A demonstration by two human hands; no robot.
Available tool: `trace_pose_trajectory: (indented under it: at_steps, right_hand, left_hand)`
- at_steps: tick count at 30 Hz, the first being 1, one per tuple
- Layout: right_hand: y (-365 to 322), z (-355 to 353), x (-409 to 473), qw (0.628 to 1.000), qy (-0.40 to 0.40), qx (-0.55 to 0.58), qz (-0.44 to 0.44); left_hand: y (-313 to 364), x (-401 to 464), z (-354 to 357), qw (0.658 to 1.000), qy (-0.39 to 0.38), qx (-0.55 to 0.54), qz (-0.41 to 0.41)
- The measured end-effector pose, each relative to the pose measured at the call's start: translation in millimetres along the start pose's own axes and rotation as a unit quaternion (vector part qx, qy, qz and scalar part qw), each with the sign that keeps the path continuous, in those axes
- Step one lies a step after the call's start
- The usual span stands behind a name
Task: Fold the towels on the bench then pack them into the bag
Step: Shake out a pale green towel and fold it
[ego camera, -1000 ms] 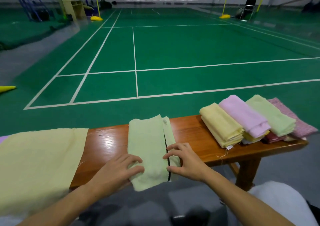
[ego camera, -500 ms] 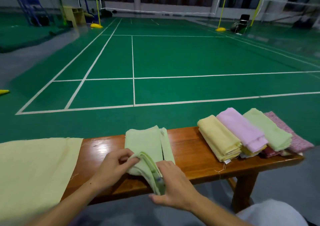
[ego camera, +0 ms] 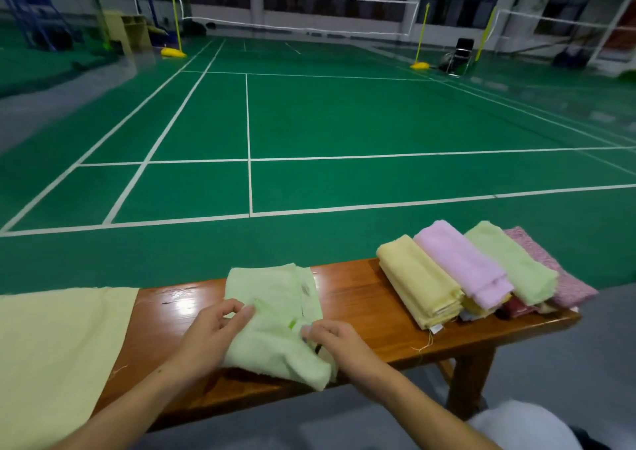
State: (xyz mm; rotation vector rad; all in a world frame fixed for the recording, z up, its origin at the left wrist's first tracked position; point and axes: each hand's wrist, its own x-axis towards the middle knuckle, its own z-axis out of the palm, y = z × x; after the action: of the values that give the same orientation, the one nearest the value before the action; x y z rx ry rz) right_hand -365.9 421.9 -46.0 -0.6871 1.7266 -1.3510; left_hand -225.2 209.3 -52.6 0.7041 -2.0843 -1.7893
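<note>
Bench [ego camera: 371, 315]: both hands' grips pinch green towel [ego camera: 272, 315]; fingertips partly blurred.

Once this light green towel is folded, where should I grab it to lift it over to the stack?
Probably the light green towel by its thick folded near edge, from the person's side: loose layers lie toward the far end, and both hands, left and right, are already there.

Light green towel [ego camera: 275, 315] partly folded mid-bench [ego camera: 371, 312], folded towels [ego camera: 481, 274] stacked right
</note>
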Motion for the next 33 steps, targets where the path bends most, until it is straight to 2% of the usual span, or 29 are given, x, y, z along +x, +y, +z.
trace_pose_trajectory:
  at_steps: [2, 4, 6, 10, 15, 20, 25, 28, 30, 31, 32, 33]
  right_hand:
    - [-3.8, 1.2, -1.2, 0.999, -0.028, 0.014, 0.025]
    - [-6.6, 0.6, -2.0, 0.998, -0.048, -0.031, 0.032]
    - [-10.0, -1.3, -1.4, 0.994, -0.05, -0.093, 0.004]
    - [-14.2, -5.7, 1.0, 0.992, -0.011, -0.111, -0.062]
    - [-18.1, -15.1, 1.9, 0.996, -0.056, -0.066, -0.031]
    - [-17.8, -24.8, 3.1, 0.996, -0.086, 0.005, -0.008]
    - [-30.8, -23.8, 27.7, 0.995, -0.08, 0.036, 0.048]
    - [-41.7, -26.6, 57.9, 0.994, -0.035, 0.062, 0.086]
    - [-45.8, -25.4, 78.5, 0.992, 0.06, 0.086, 0.072]
    - [-45.5, -23.5, 85.5, 0.989, 0.125, 0.063, 0.049]
    - [-41.1, -21.4, 91.1, 0.98, 0.198, -0.008, 0.014]
    - [-36.0, -18.7, 93.0, 0.956, 0.268, -0.115, -0.032]
  left_hand:
    - [-2.2, 3.7, -0.9, 1.0, 0.017, -0.008, -0.005]
    - [-3.4, 5.7, -2.2, 0.999, 0.038, -0.015, -0.01]
    - [-0.2, 5.1, -3.0, 0.999, 0.051, -0.01, -0.017]
    - [10.3, 1.7, -2.7, 0.998, 0.047, -0.001, -0.029]
    - [21.9, -4.3, -4.5, 0.999, 0.031, -0.016, -0.006]
    - [15.0, -11.6, -13.7, 1.0, 0.002, 0.012, 0.007]
    - [15.2, -7.0, -22.3, 0.997, 0.052, 0.04, 0.033]
    - [19.4, 10.0, -23.5, 0.988, 0.132, 0.073, 0.023]
    - [18.8, 23.4, -28.5, 0.979, 0.173, 0.108, 0.004]
    - [16.4, 28.1, -32.6, 0.962, 0.193, 0.193, 0.011]
    - [10.4, 31.3, -36.7, 0.929, 0.207, 0.306, 0.03]
    - [3.2, 32.2, -38.4, 0.89, 0.206, 0.402, 0.06]
